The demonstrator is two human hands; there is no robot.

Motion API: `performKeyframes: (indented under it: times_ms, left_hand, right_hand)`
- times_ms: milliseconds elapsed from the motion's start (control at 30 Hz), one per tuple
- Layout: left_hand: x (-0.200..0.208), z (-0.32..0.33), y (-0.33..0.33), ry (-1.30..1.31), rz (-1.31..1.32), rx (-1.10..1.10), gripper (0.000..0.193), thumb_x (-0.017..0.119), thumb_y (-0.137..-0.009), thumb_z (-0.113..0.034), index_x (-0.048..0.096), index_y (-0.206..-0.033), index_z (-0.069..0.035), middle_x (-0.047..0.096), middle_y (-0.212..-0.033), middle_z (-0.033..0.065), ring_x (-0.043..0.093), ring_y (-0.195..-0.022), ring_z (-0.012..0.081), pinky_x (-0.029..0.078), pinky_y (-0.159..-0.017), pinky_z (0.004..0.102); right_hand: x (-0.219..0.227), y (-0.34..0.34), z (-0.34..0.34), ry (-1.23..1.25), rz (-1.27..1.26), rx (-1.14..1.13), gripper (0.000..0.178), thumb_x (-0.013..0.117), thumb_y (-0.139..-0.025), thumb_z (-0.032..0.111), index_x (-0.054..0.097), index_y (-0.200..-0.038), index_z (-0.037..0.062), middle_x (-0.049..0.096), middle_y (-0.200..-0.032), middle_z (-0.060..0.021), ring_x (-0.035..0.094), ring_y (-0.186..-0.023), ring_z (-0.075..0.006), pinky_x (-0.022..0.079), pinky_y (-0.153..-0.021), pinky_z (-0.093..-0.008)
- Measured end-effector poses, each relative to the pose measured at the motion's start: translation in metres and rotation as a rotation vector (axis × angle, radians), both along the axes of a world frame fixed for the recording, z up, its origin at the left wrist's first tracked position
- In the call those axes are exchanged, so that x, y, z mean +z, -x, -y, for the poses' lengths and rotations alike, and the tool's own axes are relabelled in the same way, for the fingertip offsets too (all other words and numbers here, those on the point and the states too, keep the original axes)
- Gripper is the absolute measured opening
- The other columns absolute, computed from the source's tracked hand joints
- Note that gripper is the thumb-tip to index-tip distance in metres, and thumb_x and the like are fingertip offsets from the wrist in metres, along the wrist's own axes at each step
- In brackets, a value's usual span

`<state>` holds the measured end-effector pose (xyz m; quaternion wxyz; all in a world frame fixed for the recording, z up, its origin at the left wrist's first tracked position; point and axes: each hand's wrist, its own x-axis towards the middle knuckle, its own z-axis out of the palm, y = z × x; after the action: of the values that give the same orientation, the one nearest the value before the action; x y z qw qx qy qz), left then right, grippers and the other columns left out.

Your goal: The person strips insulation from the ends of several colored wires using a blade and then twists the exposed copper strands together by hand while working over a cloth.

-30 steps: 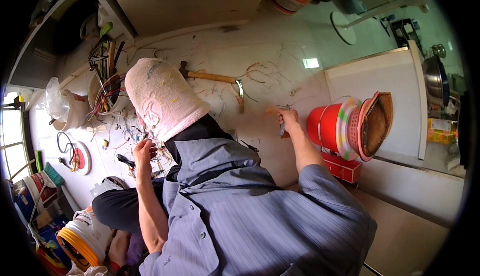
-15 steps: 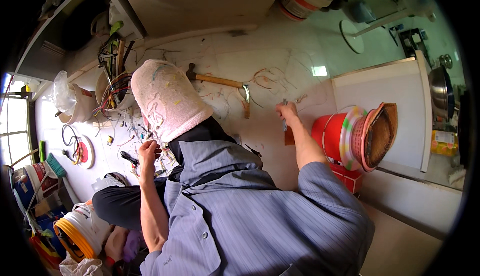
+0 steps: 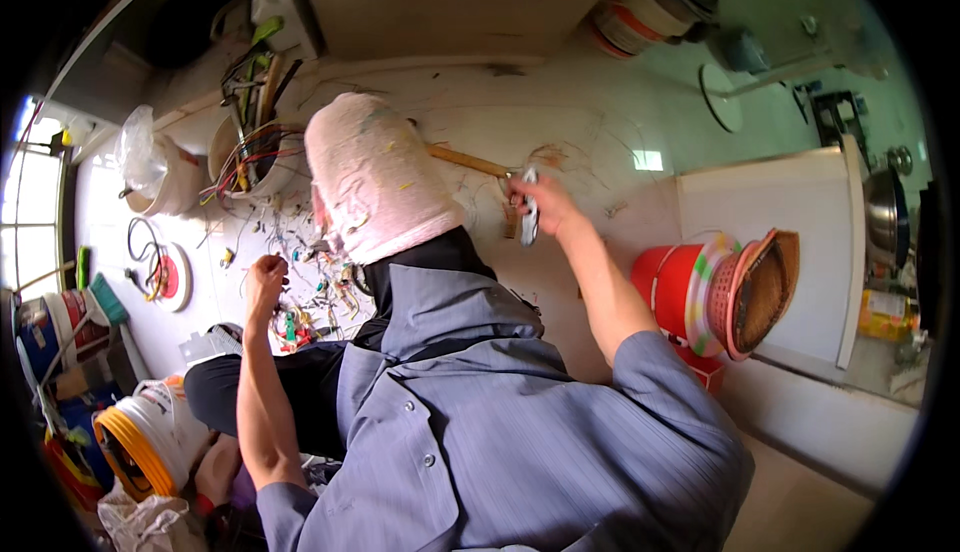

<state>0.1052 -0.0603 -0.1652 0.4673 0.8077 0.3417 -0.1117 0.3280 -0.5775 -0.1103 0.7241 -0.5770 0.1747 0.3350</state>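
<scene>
Silvery hand tool (image 3: pixel 530 217), kind unclear to me: over the floor's middle, in the right hand (image 3: pixel 549 202), fingers closed round it, likely for firm control. Largest first: floor (image 3: pixel 575 297); front-loading washer (image 3: pixel 460 22) along its far edge; red bucket (image 3: pixel 660 280) toward its right edge; white tool bucket (image 3: pixel 222 160) near its far-left corner, long tools upright, presumably for easy reach. Pink towel (image 3: pixel 375 172) drapes the raised leg (image 3: pixel 440 265), padding I'd guess. Wooden handle (image 3: pixel 465 160) beside the right hand. Left hand (image 3: pixel 266 280) curled near wire scraps (image 3: pixel 325 277); whether it pinches anything, I can't tell.
</scene>
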Motion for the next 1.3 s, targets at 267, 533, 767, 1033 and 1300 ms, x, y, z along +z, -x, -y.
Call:
performKeyframes:
  times_ms: [267, 533, 767, 1033, 1300]
  left_hand:
    - [0.035, -0.080, 0.011, -0.578, 0.014, -0.352, 0.020, 0.063, -0.084, -0.018, 0.068, -0.088, 0.000, 0.067, -0.084, 0.0252, 0.065, -0.085, 0.0440, 0.050, -0.074, 0.0504]
    - [0.000, -0.112, 0.010, -0.456, -0.024, -0.249, 0.019, 0.061, -0.086, -0.020, 0.069, -0.089, -0.003, 0.068, -0.086, 0.0235, 0.067, -0.085, 0.0428, 0.053, -0.075, 0.0484]
    - [-0.117, -0.124, 0.036, -0.320, -0.157, 0.002, 0.022, 0.060, -0.085, -0.019, 0.075, -0.090, -0.004, 0.071, -0.091, 0.0245, 0.070, -0.087, 0.0428, 0.056, -0.082, 0.0481]
    - [-0.178, -0.035, 0.033, -0.151, -0.344, 0.199, 0.034, 0.064, -0.082, -0.024, 0.068, -0.099, 0.005, 0.069, -0.104, 0.0301, 0.067, -0.102, 0.0452, 0.054, -0.091, 0.0509]
    - [-0.196, 0.026, 0.028, -0.219, -0.226, 0.201, 0.027, 0.057, -0.085, -0.019, 0.064, -0.096, 0.005, 0.067, -0.098, 0.0307, 0.067, -0.091, 0.0475, 0.053, -0.080, 0.0553]
  right_hand:
    - [0.167, -0.038, -0.161, -0.147, 0.620, 0.124, 0.019, 0.066, -0.096, 0.012, 0.066, -0.109, -0.0018, 0.064, -0.081, -0.0050, 0.052, -0.061, -0.0064, 0.038, -0.051, -0.0221]
    - [0.187, -0.045, -0.247, 0.244, 0.781, 0.419, 0.014, 0.063, -0.096, 0.009, 0.069, -0.103, -0.0022, 0.063, -0.075, 0.0009, 0.048, -0.056, -0.0024, 0.036, -0.049, -0.0196]
    - [0.170, -0.042, -0.290, 0.287, 0.791, 0.496, 0.024, 0.060, -0.095, 0.011, 0.065, -0.116, -0.0002, 0.061, -0.078, -0.0006, 0.050, -0.061, -0.0043, 0.040, -0.055, -0.0209]
    - [0.162, -0.035, -0.290, 0.454, 0.824, 0.478, 0.027, 0.059, -0.096, 0.009, 0.060, -0.120, -0.0036, 0.057, -0.074, 0.0014, 0.048, -0.059, -0.0040, 0.037, -0.054, -0.0188]
    - [0.153, -0.040, -0.289, 0.512, 0.869, 0.360, 0.027, 0.061, -0.097, 0.007, 0.059, -0.120, -0.0049, 0.058, -0.075, -0.0002, 0.047, -0.059, -0.0037, 0.034, -0.053, -0.0177]
